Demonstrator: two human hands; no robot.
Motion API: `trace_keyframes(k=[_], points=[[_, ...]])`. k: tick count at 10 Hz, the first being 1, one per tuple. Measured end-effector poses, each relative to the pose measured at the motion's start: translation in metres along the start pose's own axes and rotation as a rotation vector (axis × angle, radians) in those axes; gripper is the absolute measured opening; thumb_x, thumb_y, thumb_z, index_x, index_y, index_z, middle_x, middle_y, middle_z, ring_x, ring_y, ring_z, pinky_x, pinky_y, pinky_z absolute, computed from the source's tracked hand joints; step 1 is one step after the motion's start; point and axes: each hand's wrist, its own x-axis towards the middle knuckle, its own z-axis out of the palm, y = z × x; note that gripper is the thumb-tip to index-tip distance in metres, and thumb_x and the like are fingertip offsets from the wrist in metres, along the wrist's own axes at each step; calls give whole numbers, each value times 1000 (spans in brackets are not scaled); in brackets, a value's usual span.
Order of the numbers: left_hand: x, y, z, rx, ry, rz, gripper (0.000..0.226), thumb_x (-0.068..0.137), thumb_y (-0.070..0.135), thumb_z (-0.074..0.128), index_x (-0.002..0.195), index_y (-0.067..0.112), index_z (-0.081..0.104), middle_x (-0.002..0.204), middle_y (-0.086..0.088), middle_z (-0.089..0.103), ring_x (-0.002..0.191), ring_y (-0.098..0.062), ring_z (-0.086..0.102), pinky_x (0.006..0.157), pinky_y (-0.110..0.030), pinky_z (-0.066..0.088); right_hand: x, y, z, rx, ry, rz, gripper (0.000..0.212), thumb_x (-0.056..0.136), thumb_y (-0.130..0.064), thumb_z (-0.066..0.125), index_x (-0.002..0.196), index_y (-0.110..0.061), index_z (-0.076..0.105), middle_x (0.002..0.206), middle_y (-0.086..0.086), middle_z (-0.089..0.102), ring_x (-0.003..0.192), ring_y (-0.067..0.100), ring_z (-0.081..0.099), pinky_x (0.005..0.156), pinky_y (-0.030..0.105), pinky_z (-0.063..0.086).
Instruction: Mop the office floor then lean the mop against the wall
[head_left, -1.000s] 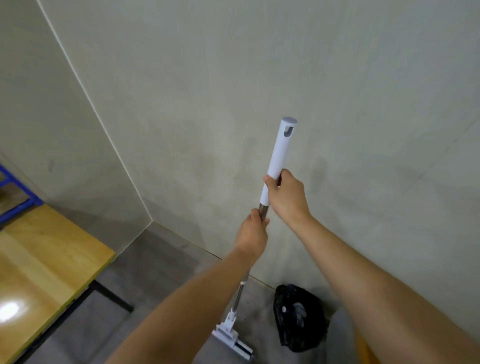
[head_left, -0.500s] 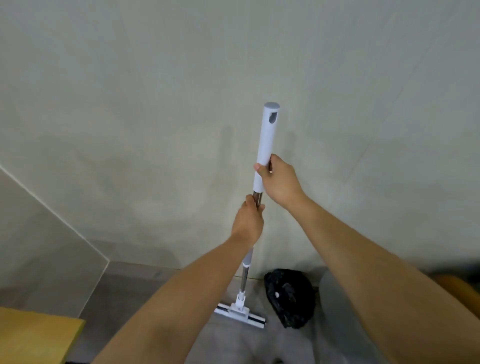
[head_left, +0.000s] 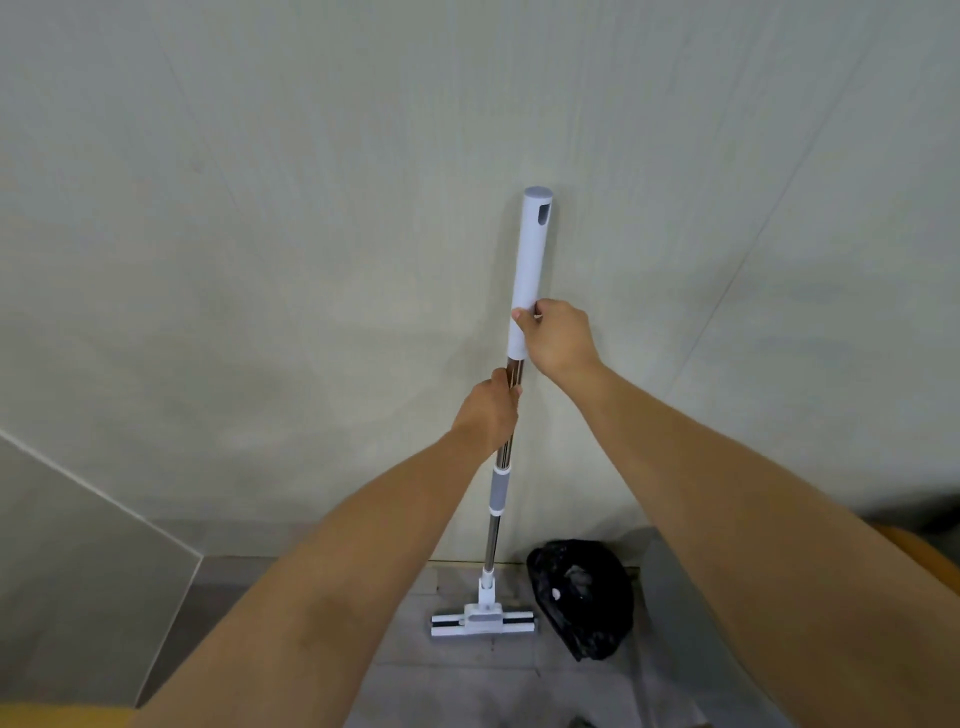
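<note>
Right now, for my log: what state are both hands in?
Left hand: closed around the mop shaft.
Right hand: closed around the white mop grip.

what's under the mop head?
Grey floor, which the mop head rests on. The patch right beneath it is covered, so nothing else can be told there.

A crumpled black plastic bag (head_left: 597, 623) is sitting at five o'clock; an orange surface (head_left: 935, 561) is peeking in at four o'clock.
</note>
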Motion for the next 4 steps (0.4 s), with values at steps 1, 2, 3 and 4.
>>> trace_keyframes(k=[1, 2, 3, 4], points=[[5, 5, -6, -16, 21, 31, 24, 106, 29, 35, 110, 10, 49, 91, -9, 62, 76, -28, 59, 65, -37, 48, 7, 4, -2, -26, -18, 10, 48, 103, -35, 55, 59, -18, 47, 61, -2, 53, 60, 19, 52, 50, 24, 33], [3, 11, -12, -36, 36, 39, 24, 106, 28, 36, 108, 9, 49, 90, -11, 62, 77, -30, 59, 67, -39, 48, 5, 5, -4, -45, -39, 9, 49, 103, -36, 56, 59, -19, 45, 60, -3, 51, 54, 12, 48, 49, 22, 31], [0, 12, -17, -68, 62, 39, 25, 105, 30, 38, 109, 9, 50, 87, -10, 61, 74, -29, 59, 65, -37, 47, 2, 5, -8, -55, -30, 3, 51, 103, -37, 55, 59, -15, 41, 57, -3, 45, 51, 12, 42, 47, 23, 27], [-4, 19, -31, -128, 71, 62, 28, 105, 33, 42, 117, 9, 51, 98, -13, 66, 80, -28, 63, 68, -35, 49, -4, 5, -18, -63, -47, 14, 51, 102, -39, 55, 60, -15, 37, 57, -2, 40, 51, 14, 38, 48, 27, 28]])
